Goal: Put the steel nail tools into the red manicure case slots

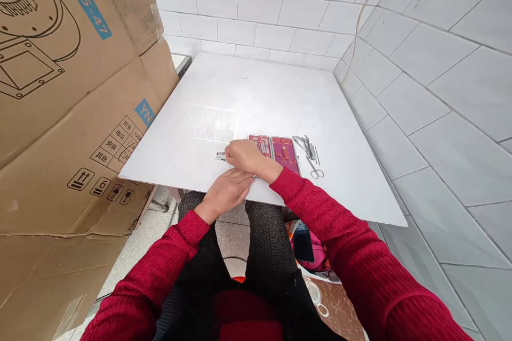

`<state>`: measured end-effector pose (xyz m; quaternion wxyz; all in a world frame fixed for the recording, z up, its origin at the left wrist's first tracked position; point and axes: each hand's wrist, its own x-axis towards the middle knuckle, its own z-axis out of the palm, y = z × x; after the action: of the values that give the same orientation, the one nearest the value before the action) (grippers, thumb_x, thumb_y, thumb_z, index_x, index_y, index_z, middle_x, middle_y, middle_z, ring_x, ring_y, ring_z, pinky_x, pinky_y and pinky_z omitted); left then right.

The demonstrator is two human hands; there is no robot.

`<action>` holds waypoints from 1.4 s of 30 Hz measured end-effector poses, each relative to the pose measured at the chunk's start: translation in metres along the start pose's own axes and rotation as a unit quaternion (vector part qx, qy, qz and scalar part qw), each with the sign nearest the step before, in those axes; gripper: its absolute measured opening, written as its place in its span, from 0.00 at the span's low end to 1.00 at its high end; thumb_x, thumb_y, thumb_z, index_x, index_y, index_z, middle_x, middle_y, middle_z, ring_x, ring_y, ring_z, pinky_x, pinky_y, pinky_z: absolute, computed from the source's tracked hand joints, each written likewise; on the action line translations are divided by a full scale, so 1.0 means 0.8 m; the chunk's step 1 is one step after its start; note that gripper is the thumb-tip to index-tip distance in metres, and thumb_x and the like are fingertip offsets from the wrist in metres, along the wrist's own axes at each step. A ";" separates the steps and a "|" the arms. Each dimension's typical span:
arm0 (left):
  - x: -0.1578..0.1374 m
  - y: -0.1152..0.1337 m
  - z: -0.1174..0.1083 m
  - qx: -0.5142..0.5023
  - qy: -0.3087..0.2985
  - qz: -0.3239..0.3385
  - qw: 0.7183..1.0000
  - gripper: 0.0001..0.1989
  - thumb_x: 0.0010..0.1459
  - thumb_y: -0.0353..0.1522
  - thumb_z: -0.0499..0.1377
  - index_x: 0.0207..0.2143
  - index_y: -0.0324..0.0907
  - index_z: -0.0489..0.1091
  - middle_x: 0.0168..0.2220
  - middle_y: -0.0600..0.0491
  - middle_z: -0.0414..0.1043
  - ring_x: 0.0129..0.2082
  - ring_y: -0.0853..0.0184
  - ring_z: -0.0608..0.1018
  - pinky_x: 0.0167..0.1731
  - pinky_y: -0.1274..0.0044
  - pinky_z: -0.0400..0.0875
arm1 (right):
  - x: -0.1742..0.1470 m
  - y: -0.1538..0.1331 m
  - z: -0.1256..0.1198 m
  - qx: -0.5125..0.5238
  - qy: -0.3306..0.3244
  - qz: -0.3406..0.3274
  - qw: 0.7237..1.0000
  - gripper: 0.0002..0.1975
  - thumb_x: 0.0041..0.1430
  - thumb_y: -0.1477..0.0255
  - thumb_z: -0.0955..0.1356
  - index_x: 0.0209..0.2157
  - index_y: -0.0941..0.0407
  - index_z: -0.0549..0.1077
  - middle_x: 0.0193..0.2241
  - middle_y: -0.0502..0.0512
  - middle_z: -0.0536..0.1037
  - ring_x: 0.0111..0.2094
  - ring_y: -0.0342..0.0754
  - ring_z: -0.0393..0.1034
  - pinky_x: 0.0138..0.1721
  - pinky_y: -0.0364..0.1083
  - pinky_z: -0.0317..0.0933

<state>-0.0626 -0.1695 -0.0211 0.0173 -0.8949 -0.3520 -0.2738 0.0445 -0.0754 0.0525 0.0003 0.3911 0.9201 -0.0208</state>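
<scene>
My right hand (245, 155) is closed in a loose fist over the front of the white table, palm side down. Whatever it may hold is hidden under it. Just below, my left hand (227, 194) lies at the table's front edge, fingers stretched out together and their tips against my right wrist. A small flat metallic piece (220, 156) shows left of my right fist; its kind is too small to tell. Behind my right wrist lies an open red manicure case (285, 153), with metal tools in its left half (262, 145). Small scissors (316, 170) lie to its right.
Beyond the scissors' handles, several metal tools (307, 147) lie in a pile. The white tabletop (272, 90) reaches back to a tiled wall (280, 10). A large cardboard box (80, 117) stands at the left. A dark phone (303, 245) lies on a pink bag below the table.
</scene>
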 end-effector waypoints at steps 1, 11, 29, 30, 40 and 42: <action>0.000 0.001 -0.001 0.002 -0.002 0.002 1.000 0.14 0.68 0.26 0.54 0.53 0.37 0.72 0.52 0.46 0.79 0.53 0.58 0.79 0.57 0.63 0.74 | 0.002 -0.002 0.003 -0.019 -0.004 -0.001 1.000 0.12 0.64 0.76 0.64 0.37 0.60 0.81 0.38 0.64 0.82 0.38 0.53 0.75 0.33 0.47 0.56; -0.003 0.003 -0.002 0.005 -0.005 -0.007 1.000 0.12 0.67 0.25 0.55 0.50 0.38 0.72 0.47 0.47 0.79 0.48 0.59 0.80 0.52 0.65 0.76 | 0.011 -0.018 0.002 -0.064 -0.040 -0.025 0.997 0.12 0.65 0.78 0.63 0.40 0.63 0.80 0.41 0.68 0.82 0.41 0.55 0.76 0.40 0.47 0.63; -0.003 -0.002 0.005 0.000 0.010 -0.003 1.000 0.12 0.69 0.27 0.54 0.50 0.39 0.74 0.53 0.45 0.77 0.54 0.59 0.78 0.56 0.63 0.74 | -0.008 0.006 -0.005 -0.054 -0.031 -0.008 0.998 0.13 0.61 0.77 0.64 0.44 0.65 0.77 0.41 0.70 0.81 0.41 0.58 0.76 0.38 0.49 0.61; -0.003 -0.002 0.006 0.002 0.012 0.000 1.000 0.12 0.69 0.27 0.54 0.50 0.38 0.74 0.54 0.45 0.77 0.55 0.58 0.77 0.57 0.63 0.73 | -0.013 0.014 -0.006 -0.051 -0.028 0.002 0.998 0.13 0.61 0.77 0.64 0.44 0.65 0.77 0.41 0.70 0.81 0.40 0.58 0.76 0.37 0.49 0.60; 0.000 0.000 0.001 -0.005 0.001 0.003 1.000 0.14 0.69 0.27 0.52 0.53 0.39 0.74 0.56 0.44 0.76 0.61 0.59 0.74 0.59 0.62 0.71 | -0.103 0.062 -0.020 -0.104 -0.080 0.039 0.991 0.11 0.61 0.77 0.65 0.44 0.64 0.74 0.39 0.67 0.80 0.38 0.57 0.75 0.33 0.48 0.54; 0.000 -0.001 0.002 -0.002 0.001 0.004 1.000 0.14 0.70 0.27 0.52 0.53 0.39 0.73 0.56 0.44 0.76 0.61 0.59 0.74 0.59 0.62 0.71 | -0.115 0.061 -0.019 -0.120 -0.095 0.026 0.988 0.11 0.61 0.78 0.64 0.44 0.64 0.74 0.39 0.67 0.80 0.39 0.57 0.75 0.34 0.49 0.54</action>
<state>-0.0623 -0.1687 -0.0225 0.0170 -0.8963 -0.3476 -0.2749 0.1440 -0.1070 0.0674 0.1348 0.4084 0.9013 0.0525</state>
